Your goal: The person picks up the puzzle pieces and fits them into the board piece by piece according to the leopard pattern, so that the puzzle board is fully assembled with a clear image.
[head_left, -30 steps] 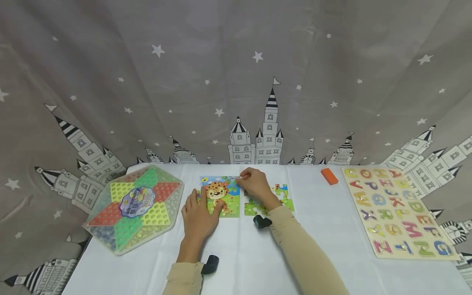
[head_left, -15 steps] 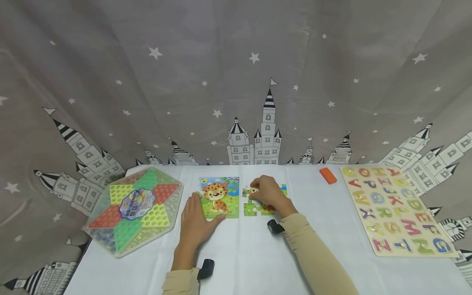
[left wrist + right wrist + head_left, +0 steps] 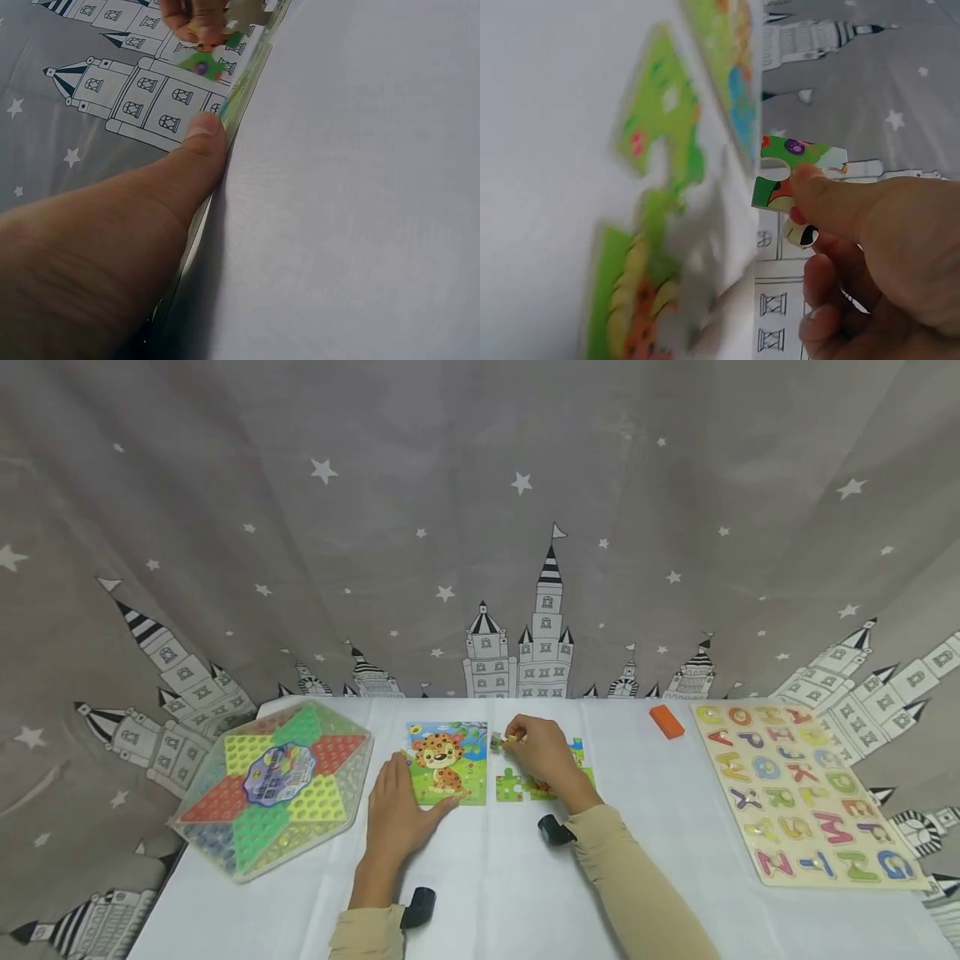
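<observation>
A square picture card (image 3: 448, 768) with a cartoon leopard lies on the white table. My left hand (image 3: 401, 810) is at its lower-left side, fingers fairly straight; its thumb (image 3: 202, 135) lies along the card's near edge in the left wrist view. My right hand (image 3: 546, 758) is to the card's right, above the puzzle pieces (image 3: 510, 786). Between thumb and fingers it pinches a jigsaw piece (image 3: 802, 154) showing green ground, a purple spot and part of an eye, raised off the table. Other pieces lie partly hidden under that hand.
To the left is a hexagonal Chinese checkers board (image 3: 273, 785) in a clear case. An orange block (image 3: 667, 722) lies toward the back right, beside a wooden alphabet board (image 3: 806, 797). A grey curtain (image 3: 375, 527) with castles and stars hangs behind the table.
My right hand moved from the card's right edge over to the pieces, then picked up a leopard-face piece. My left fingers drew back from the card's face to its left side.
</observation>
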The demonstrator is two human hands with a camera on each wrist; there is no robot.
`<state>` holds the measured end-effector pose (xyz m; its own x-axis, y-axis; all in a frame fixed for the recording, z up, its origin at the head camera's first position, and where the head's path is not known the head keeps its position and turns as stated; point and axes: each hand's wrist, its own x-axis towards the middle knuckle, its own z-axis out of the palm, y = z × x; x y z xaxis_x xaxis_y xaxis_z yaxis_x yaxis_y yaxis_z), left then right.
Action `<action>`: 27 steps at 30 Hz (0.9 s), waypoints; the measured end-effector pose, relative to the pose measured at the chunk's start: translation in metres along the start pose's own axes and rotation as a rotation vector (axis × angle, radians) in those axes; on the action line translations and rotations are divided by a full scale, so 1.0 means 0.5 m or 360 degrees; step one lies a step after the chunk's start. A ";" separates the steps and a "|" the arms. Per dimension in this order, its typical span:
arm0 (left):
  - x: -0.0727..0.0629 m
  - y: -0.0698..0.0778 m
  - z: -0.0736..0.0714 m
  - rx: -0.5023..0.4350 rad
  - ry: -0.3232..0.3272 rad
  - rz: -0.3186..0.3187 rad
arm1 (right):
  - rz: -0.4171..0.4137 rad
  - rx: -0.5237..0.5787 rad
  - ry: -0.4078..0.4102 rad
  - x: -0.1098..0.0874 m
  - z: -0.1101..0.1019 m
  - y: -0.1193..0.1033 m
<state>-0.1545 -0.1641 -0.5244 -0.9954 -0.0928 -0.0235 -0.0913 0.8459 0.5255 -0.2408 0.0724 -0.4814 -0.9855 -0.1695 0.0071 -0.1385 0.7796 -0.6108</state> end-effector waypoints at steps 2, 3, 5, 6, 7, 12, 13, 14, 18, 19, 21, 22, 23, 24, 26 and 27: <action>0.000 -0.003 0.000 0.0014 -0.0005 -0.0010 | -0.0022 0.0028 0.0016 0.001 0.004 -0.011; 0.000 -0.004 0.001 0.0023 -0.0011 -0.0013 | -0.0029 0.0049 0.0009 0.002 0.008 -0.016; 0.000 -0.006 0.002 0.0021 -0.0009 -0.0010 | -0.0035 0.0103 -0.0027 0.006 0.018 -0.025; 0.000 -0.006 0.003 0.0018 -0.0005 -0.0008 | -0.0036 0.0139 -0.0050 0.008 0.025 -0.029; 0.000 -0.006 0.003 0.0018 -0.0006 -0.0008 | -0.0041 0.0177 -0.0081 0.009 0.033 -0.034; 0.000 -0.004 0.002 0.0013 0.0012 0.0012 | -0.0079 0.0320 -0.0195 0.017 0.082 -0.069; 0.000 -0.004 0.002 0.0014 0.0007 0.0016 | -0.0084 0.0334 -0.0202 0.018 0.092 -0.076; -0.001 -0.004 0.002 0.0014 0.0004 0.0019 | -0.0089 0.0343 -0.0199 0.020 0.103 -0.084; -0.002 -0.003 0.001 0.0002 0.0019 0.0034 | -0.0057 0.0385 -0.0168 0.024 0.134 -0.111; -0.003 -0.003 0.001 -0.0001 0.0023 0.0035 | -0.0043 0.0396 -0.0160 0.024 0.139 -0.117; -0.003 -0.003 0.002 -0.0004 0.0026 0.0035 | 0.0007 0.0438 -0.0158 0.025 0.147 -0.126; -0.003 -0.003 0.002 -0.0005 0.0024 0.0033 | 0.0034 0.0470 -0.0162 0.026 0.150 -0.130; -0.002 -0.003 0.003 0.0000 0.0021 0.0032 | 0.0054 0.0500 -0.0165 0.026 0.153 -0.133; -0.002 -0.002 0.002 0.0004 0.0020 0.0031 | 0.0065 0.0527 -0.0173 0.027 0.155 -0.137; -0.002 -0.003 0.002 0.0007 0.0029 0.0031 | 0.0069 0.0559 -0.0190 0.029 0.160 -0.144; -0.002 -0.003 0.001 0.0010 0.0035 0.0032 | 0.0068 0.0573 -0.0200 0.030 0.163 -0.147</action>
<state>-0.1535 -0.1650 -0.5257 -0.9962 -0.0871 0.0059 -0.0713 0.8511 0.5202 -0.2377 -0.0366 -0.5008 -0.9669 -0.2311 -0.1079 -0.0320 0.5296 -0.8476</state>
